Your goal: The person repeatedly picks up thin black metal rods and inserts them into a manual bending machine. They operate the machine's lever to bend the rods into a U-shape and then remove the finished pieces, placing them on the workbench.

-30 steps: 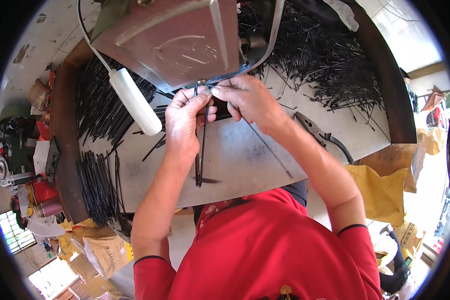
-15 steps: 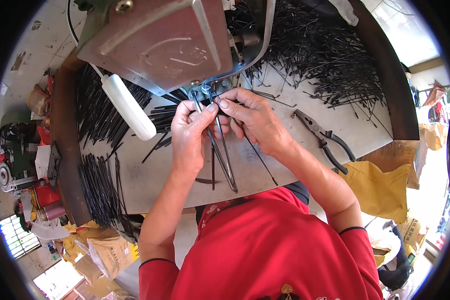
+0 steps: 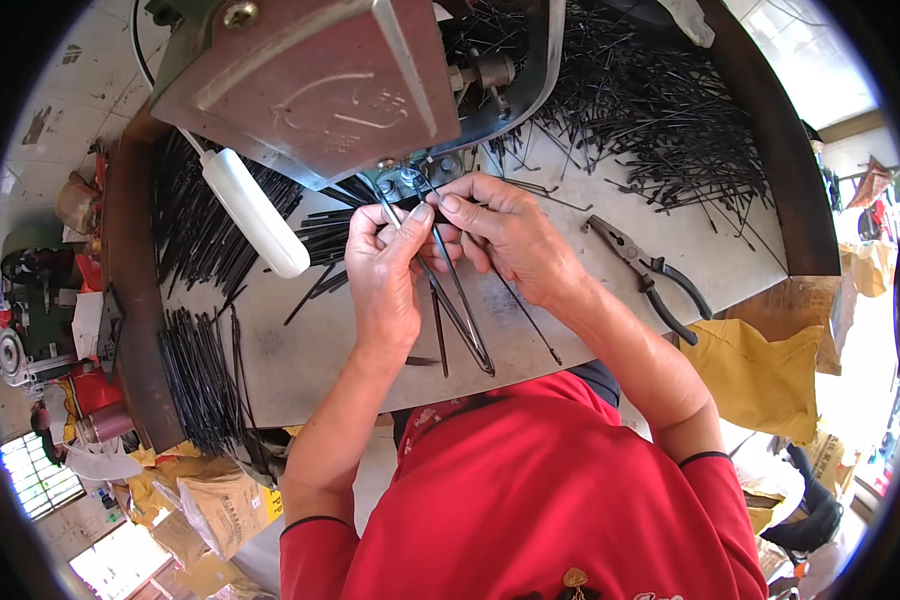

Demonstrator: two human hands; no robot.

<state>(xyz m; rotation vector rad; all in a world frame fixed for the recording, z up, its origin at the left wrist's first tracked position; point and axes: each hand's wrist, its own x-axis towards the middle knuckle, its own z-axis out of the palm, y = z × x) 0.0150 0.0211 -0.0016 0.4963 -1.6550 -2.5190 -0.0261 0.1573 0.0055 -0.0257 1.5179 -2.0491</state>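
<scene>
- At the far left, the worktop point(image 3: 290, 375) is bounded by a raised brown rim point(image 3: 125, 260).
- Beside that rim, a bundle of black rods point(image 3: 198, 380) is laid near the front edge, and a larger pile of black rods point(image 3: 205, 215) is heaped further back.
- Over the larger pile, a long white rounded fixture point(image 3: 255, 215) is hung at a slant from a cord.
- To the right of the fixture, the upper middle is taken up by a reddish-brown machine head point(image 3: 310, 110), by which part of the worktop is hidden.
- Just in front of the machine head, the left hand point(image 3: 382, 262) is seen with thumb and fingers pinched on a V-shaped rod point(image 3: 486, 365); its upper ends are held close under the machine, and its bend is pointed toward the front edge. Whether the machine is touched cannot be told.
- A straight dark rod point(image 3: 440, 335) is seen beside the V, its upper part hidden by the left hand.
- Close beside the left hand, the right hand point(image 3: 515, 235) is closed around a thin rod point(image 3: 526, 313), whose lower end is slanted toward the person.
- Further right, pliers point(image 3: 630, 255) with black handles are laid down, handles spread.
- Behind them, thin hooked rods point(image 3: 660, 120) are piled in a tangle.
- Beyond the worktop's right corner, a yellow bag point(image 3: 760, 370) is seen.
</scene>
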